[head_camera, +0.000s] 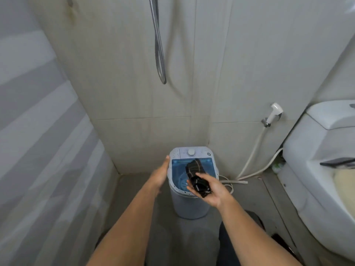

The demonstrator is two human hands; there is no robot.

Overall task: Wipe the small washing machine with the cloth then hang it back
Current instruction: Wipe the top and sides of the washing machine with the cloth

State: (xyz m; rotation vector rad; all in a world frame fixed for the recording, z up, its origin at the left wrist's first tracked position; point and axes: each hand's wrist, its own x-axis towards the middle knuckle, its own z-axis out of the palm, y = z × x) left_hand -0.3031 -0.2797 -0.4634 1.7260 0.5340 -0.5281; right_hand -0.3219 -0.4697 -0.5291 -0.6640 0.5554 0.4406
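Note:
A small pale-grey washing machine [189, 207] with a blue see-through lid and a white dial stands on the floor against the tiled back wall. My right hand [213, 189] is shut on a folded black cloth [197, 176] with thin light stripes, held over the lid's front right part. My left hand [161, 172] rests flat against the machine's left side near the top rim, fingers extended and holding nothing.
A toilet [322, 169] with its cistern fills the right side. A white bidet sprayer [273, 114] hangs on the wall, its hose trailing to the floor beside the machine. A metal shower hose [160, 54] loops above. A striped curtain [38, 150] lines the left.

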